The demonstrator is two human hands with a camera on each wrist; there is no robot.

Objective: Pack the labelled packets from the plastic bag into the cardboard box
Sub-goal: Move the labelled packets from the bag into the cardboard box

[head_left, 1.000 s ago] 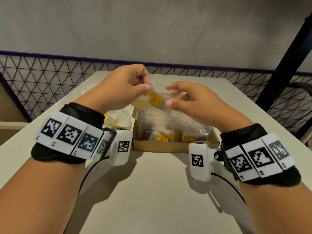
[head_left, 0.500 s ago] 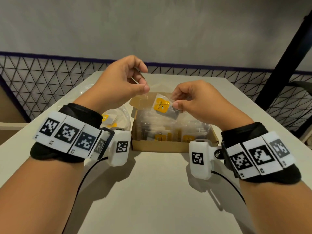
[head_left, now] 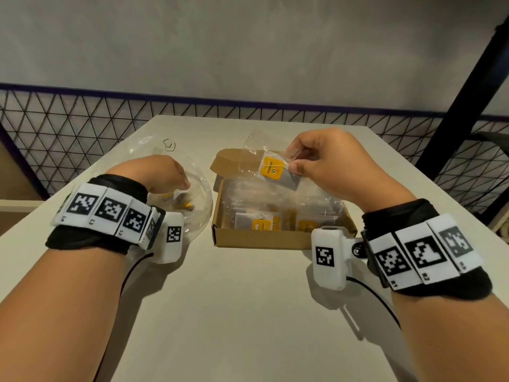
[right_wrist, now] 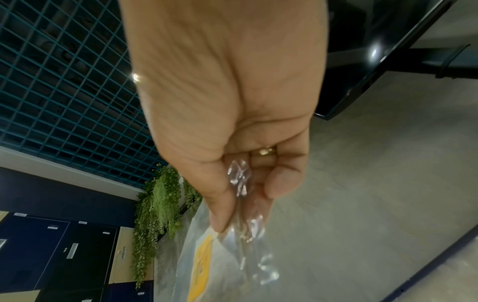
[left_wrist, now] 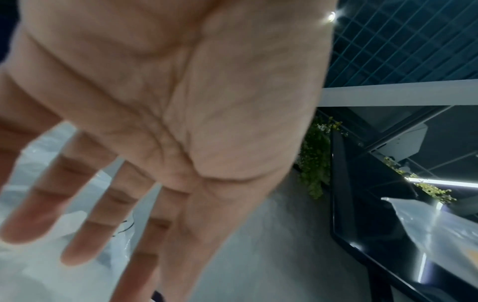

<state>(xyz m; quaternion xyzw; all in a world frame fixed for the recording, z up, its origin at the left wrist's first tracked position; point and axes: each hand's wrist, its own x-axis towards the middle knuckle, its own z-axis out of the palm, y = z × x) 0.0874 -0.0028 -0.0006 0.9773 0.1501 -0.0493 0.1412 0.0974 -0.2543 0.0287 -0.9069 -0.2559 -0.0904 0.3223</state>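
My right hand (head_left: 296,164) pinches a clear packet with a yellow label (head_left: 271,168) by its edge and holds it above the far part of the open cardboard box (head_left: 261,239). In the right wrist view the thumb and fingers (right_wrist: 220,214) grip the crinkled film of that packet (right_wrist: 207,261). Several labelled packets (head_left: 259,223) lie inside the box. My left hand (head_left: 176,180) hovers over the clear plastic bag (head_left: 198,213) left of the box, where more packets (head_left: 183,204) show. The left wrist view shows its fingers (left_wrist: 82,220) spread straight above the bag (left_wrist: 38,265), holding nothing.
The box and bag sit on a pale table (head_left: 242,312) whose far edge meets a black wire-mesh fence (head_left: 68,125). A dark post (head_left: 468,86) rises at the right. The near half of the table holds only my forearms and the wrist cameras.
My left hand let go of the packet and dropped left to the plastic bag, opening its fingers. My right hand keeps the packet alone and has shifted slightly right over the box.
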